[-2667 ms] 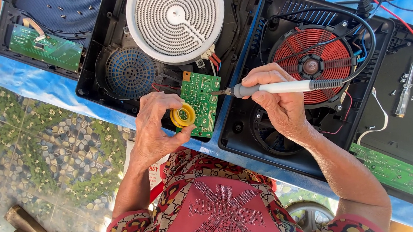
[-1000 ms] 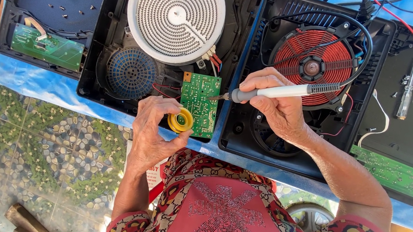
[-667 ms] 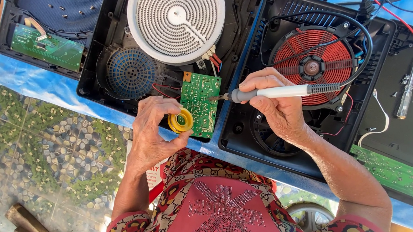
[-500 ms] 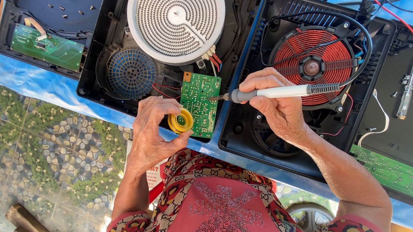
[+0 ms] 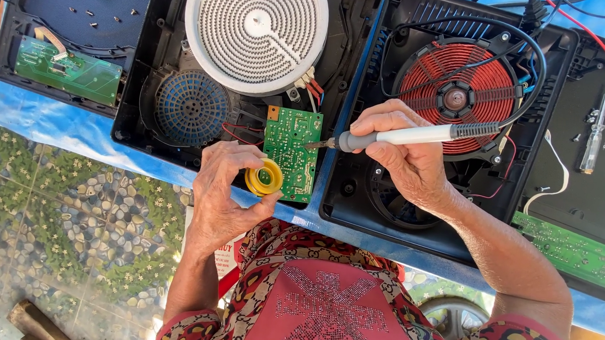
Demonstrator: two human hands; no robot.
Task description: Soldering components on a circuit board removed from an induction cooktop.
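Note:
My right hand [image 5: 403,155] grips a soldering iron [image 5: 416,136] with a white handle and black cord. Its tip touches the right edge of a small green circuit board [image 5: 291,148] that stands in an opened black cooker housing [image 5: 137,121]. My left hand [image 5: 225,197] holds a small yellow round spool [image 5: 264,177] against the board's lower left corner. Above the board lies a white spiral heating plate [image 5: 256,31], and to its left a round blue fan grille [image 5: 191,107].
A second opened cooker [image 5: 357,187] with a red copper coil [image 5: 457,95] lies under my right hand. A screwdriver [image 5: 594,132] and a long green board [image 5: 577,253] lie at the right, another green board [image 5: 67,73] at the left. A blue cloth [image 5: 46,123] covers the table above a pebble floor [image 5: 61,225].
The iron's tip has shifted slightly along the green board's right edge. The yellow spool has stayed in my left hand at the board's lower left.

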